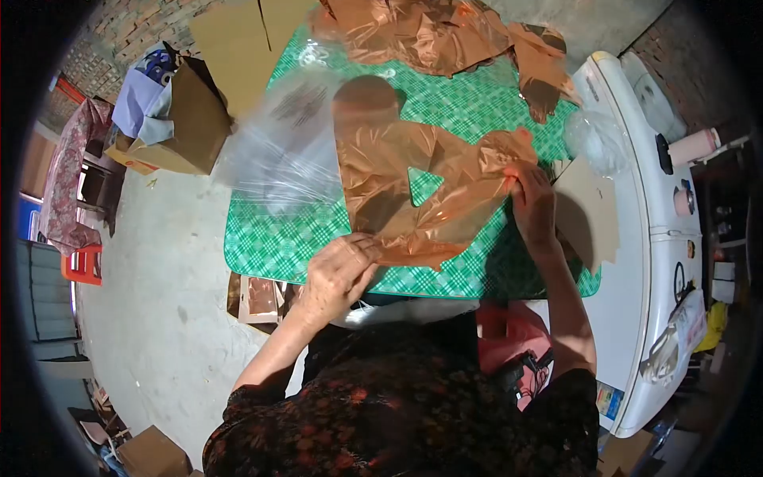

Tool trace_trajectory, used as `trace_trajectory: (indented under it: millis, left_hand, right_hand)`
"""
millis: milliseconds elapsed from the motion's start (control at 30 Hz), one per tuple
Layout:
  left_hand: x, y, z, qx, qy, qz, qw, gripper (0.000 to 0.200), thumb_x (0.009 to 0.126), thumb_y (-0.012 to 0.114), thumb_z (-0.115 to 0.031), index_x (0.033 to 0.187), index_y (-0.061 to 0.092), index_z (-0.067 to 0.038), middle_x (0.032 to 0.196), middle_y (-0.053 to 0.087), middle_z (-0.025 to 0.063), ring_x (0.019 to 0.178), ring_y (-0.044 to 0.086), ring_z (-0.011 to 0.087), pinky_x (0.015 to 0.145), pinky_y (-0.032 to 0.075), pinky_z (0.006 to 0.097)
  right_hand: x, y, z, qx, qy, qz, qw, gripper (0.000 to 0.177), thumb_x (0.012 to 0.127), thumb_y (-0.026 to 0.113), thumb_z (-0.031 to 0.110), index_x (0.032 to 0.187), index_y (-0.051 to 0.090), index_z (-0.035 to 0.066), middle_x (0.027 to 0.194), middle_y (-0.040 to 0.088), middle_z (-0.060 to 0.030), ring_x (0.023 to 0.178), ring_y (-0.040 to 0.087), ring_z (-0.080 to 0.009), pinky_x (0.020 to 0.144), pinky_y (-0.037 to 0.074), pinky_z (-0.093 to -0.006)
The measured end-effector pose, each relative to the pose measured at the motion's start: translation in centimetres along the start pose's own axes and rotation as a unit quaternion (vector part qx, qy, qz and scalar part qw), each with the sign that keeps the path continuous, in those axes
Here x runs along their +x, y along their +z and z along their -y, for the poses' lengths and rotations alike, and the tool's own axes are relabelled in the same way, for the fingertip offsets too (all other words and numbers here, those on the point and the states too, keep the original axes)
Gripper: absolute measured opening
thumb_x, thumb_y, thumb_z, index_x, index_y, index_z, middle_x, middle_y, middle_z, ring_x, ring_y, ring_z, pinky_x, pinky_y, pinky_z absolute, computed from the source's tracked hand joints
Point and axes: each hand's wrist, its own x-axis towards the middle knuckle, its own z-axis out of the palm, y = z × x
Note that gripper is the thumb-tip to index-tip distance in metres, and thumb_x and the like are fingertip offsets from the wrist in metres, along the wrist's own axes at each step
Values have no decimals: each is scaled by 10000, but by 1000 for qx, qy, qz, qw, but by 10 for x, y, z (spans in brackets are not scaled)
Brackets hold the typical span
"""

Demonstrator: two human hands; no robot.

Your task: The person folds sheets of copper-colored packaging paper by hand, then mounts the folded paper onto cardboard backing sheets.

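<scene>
A flat copper-coloured foil balloon (381,183) with a triangular opening, its outline resembling a figure 4, is spread over the green checked tablecloth (278,246). My left hand (342,274) pinches its lower edge at the table's front. On the far right side of the balloon, my right hand (531,203) has its fingers closed on a gathered, wrinkled part. Clear plastic bags (286,143) lie to the left, beside the balloon. Behind it is a heap of crumpled copper foil (413,36), reaching the table's back right.
A cardboard box (191,115) holding purple and blue items stands at the left. A cardboard sheet (588,211) and a clear plastic bag (596,143) lie by the white refrigerator (624,215) on the right. Red bag (517,334) hangs below the table's front edge.
</scene>
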Motion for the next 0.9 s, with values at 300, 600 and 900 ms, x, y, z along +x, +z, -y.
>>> trace_trajectory:
  millis: [300,600,900]
  left_hand:
    - [46,4,15,-200,-267,-140,932,104,950,718,-75,991,721,21,832,737,38,667,620,48,580,500,251]
    - [56,9,12,-327,-287,-156,887,169,1006,676,-130,1077,698,23,856,667,3,712,592,52,615,498,213]
    - [35,14,-7,-202,-240,-90,945,97,931,721,-56,1002,729,9,819,708,70,688,638,106,642,505,257]
  right_hand:
    - [18,4,17,-45,103,-61,992,268,851,685,42,1068,527,35,991,549,-141,937,567,-363,852,464,-485]
    - [-38,5,73,-29,-27,112,993,447,859,753,226,1229,585,39,1276,573,-178,1214,530,-349,1015,434,-479]
    - [-117,-73,93,-104,12,289,952,521,819,767,336,1216,623,30,1259,602,-166,1202,564,-342,953,486,-472]
